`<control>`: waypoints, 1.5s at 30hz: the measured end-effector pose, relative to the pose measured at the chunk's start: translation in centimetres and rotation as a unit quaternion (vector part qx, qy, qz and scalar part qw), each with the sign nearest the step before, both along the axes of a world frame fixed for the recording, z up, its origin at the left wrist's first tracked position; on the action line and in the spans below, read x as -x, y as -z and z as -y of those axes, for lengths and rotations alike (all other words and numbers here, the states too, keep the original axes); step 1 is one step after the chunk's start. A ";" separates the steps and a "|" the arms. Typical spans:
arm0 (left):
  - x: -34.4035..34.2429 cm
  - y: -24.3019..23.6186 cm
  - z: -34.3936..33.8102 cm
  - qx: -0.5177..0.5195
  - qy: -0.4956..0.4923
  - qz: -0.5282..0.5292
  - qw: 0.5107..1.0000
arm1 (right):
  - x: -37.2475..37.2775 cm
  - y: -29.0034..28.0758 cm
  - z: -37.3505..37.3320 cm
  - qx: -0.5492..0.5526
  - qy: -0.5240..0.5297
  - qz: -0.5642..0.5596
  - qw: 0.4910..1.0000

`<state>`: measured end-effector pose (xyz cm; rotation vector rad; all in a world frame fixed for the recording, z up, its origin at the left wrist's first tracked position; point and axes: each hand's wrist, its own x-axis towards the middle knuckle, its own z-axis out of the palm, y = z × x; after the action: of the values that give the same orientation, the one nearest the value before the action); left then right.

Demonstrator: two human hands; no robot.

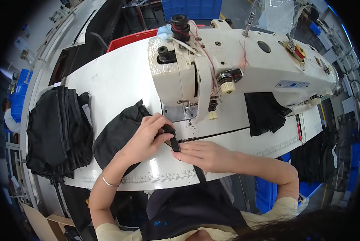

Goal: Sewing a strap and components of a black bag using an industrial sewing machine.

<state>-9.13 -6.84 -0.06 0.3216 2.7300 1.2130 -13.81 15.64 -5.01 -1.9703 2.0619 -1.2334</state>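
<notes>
Just in front of the sewing machine's needle area, my left hand (148,136) pinches a narrow black fabric strip (175,143) between thumb and fingers. The lower end of the strip is caught at the fingertips of my right hand (206,156), whose palm faces the table. From under the right hand a black tail (200,174) hangs toward the table's front edge; whether it belongs to the same strip is hidden. A black fabric piece (117,132) lies flat beneath my left wrist. The white sewing machine (172,76) stands just beyond both hands.
A thick stack of black fabric pieces (59,132) covers the table's left end. More black pieces (264,114) lie under the machine arm, near a red-handled tool (298,127). A ruler scale (164,176) runs along the front edge. Blue bins (265,195) stand below right.
</notes>
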 end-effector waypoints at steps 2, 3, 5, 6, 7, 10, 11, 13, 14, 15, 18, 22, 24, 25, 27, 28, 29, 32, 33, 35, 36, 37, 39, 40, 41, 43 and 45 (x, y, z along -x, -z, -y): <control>0.4 -0.2 0.0 0.022 -0.013 -0.046 0.999 | 0.4 0.4 0.3 0.048 0.013 -0.210 0.976; 0.5 -0.1 0.0 0.013 -0.022 -0.072 0.997 | 0.7 0.3 0.7 0.050 -0.001 -0.236 0.971; 1.0 0.7 0.7 -0.001 -0.025 -0.071 0.997 | 1.0 0.0 1.4 0.047 0.003 -0.242 0.969; 1.2 1.1 0.9 -0.016 -0.030 -0.071 0.997 | 1.2 -0.1 1.6 0.043 0.007 -0.249 0.967; 1.6 1.2 1.1 -0.018 -0.028 -0.068 0.997 | 1.4 0.0 1.6 0.058 0.033 -0.271 0.960; 3.5 1.6 1.5 -0.063 -0.054 -0.005 0.997 | 2.1 -0.1 1.2 -0.057 0.049 -0.370 0.926; 4.4 2.4 1.7 0.009 -0.026 -0.102 0.994 | 2.8 0.1 1.6 -0.013 0.060 -0.378 0.924; 5.1 4.6 2.2 0.142 -0.031 -0.224 0.964 | 3.9 0.4 1.9 -0.007 0.084 -0.360 0.929; 5.4 5.7 2.6 0.144 -0.036 -0.218 0.965 | 4.3 0.8 2.2 -0.001 0.109 -0.344 0.933; 6.2 6.5 2.4 -0.082 -0.046 -0.106 0.990 | 3.7 4.0 1.6 0.031 0.176 -0.222 0.958; 6.9 8.1 2.7 -0.109 -0.019 -0.064 0.992 | 4.3 5.0 -0.5 -0.173 0.072 -0.064 0.980; 7.0 8.6 2.8 -0.067 -0.009 -0.077 0.995 | 4.5 1.5 -0.2 -0.045 0.114 -0.181 0.976; 6.7 8.6 3.2 -0.038 -0.011 -0.083 0.996 | 4.7 1.3 0.3 -0.022 0.110 -0.180 0.977; 6.9 8.5 3.0 -0.030 -0.005 -0.090 0.995 | 4.7 1.4 0.1 -0.025 0.113 -0.181 0.977; 6.9 8.0 2.7 -0.010 0.003 -0.104 0.995 | 4.6 2.0 -0.1 -0.018 0.105 -0.229 0.968; 6.7 7.6 2.7 0.003 0.005 -0.111 0.994 | 4.5 1.9 -0.1 -0.016 0.104 -0.230 0.967; 6.5 7.0 2.6 0.016 0.006 -0.119 0.993 | 4.3 1.7 -0.1 -0.024 0.099 -0.249 0.963; 5.6 5.7 2.7 0.055 0.007 -0.140 0.989 | 4.4 2.8 0.2 -0.040 0.088 -0.266 0.959; 5.1 4.9 2.9 0.071 0.005 -0.148 0.987 | 4.4 2.9 0.4 -0.048 0.083 -0.265 0.960; 4.2 2.7 2.2 0.167 0.000 -0.090 0.982 | 4.1 0.8 -0.1 -0.033 0.033 -0.295 0.954; 2.9 1.6 1.6 0.205 -0.035 -0.149 0.967 | 3.8 0.0 -0.7 -0.019 -0.010 -0.321 0.947; 0.9 0.5 1.1 0.244 -0.072 -0.207 0.945 | 2.6 -0.1 -1.2 0.031 -0.050 -0.315 0.947; -3.5 -1.4 1.0 0.319 -0.115 -0.143 0.930 | -0.6 -0.3 -3.0 0.010 -0.095 -0.253 0.963; -5.2 -0.9 1.6 0.324 -0.117 -0.146 0.927 | -1.8 -0.3 -3.1 0.015 -0.095 -0.257 0.962; -6.5 0.4 2.5 0.351 -0.121 -0.148 0.917 | -2.9 -0.2 -3.2 0.006 -0.104 -0.259 0.960; -7.6 1.2 3.7 0.383 -0.136 -0.156 0.900 | -3.9 -0.9 -2.8 0.004 -0.120 -0.272 0.955; -6.7 0.8 4.8 0.301 -0.162 -0.191 0.920 | -4.3 -1.6 -1.8 0.087 -0.203 -0.120 0.968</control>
<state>-2.44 -11.60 -0.85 0.0269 3.4159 0.3059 -9.52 17.49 -3.38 -2.5668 1.5504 -1.1647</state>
